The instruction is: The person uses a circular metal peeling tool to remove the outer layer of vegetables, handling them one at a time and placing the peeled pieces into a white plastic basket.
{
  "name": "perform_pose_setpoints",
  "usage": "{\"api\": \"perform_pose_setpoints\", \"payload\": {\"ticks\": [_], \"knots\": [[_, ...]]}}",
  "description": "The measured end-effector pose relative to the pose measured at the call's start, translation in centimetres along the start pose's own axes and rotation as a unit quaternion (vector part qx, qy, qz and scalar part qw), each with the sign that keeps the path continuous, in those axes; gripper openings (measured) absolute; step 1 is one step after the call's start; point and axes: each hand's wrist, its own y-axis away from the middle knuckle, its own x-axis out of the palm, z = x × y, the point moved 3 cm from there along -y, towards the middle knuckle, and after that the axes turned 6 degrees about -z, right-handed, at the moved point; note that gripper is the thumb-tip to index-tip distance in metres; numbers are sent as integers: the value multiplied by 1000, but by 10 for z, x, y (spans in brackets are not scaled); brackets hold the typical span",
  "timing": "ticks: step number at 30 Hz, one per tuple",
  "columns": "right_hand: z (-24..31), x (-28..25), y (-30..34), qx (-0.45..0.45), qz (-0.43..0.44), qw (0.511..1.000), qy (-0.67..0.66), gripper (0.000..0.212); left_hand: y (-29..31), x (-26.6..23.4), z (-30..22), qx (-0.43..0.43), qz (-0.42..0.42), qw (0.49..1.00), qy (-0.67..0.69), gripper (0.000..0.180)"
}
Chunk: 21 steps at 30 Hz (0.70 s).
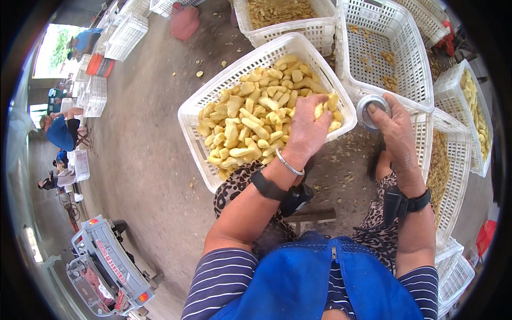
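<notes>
Knobbly, pale-yellow root pieces [256, 125] are lying in the white, perforated plastic crate [224, 84] left of our right hand [393, 125], which is gripping a round, silver metal disc [365, 112]. Our left hand [310, 128] is overlapping pieces at the crate's near right, thumb and fingers parted; its grip we cannot tell.

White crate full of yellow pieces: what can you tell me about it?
This open-topped crate looks like white plastic, roughly rectangular, its walls pierced by rows of small openings. It lies ahead and slightly left of the person, its sides angled across the view. Knobbly, smooth-looking yellow pieces nearly cover its bottom. The left hand reaches over it; whether hand touches crate is unclear.
</notes>
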Motion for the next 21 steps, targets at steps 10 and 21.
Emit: {"api": "perform_pose_setpoints", "payload": {"ticks": [10, 21], "knots": [[-2, 29, -10, -7, 22, 999, -36, 29, 12, -8, -22, -87, 85, 973, 198, 35], [-7, 34, -8, -19, 18, 1000, -14, 33, 28, 17, -31, -131, 160, 908, 366, 23]]}}
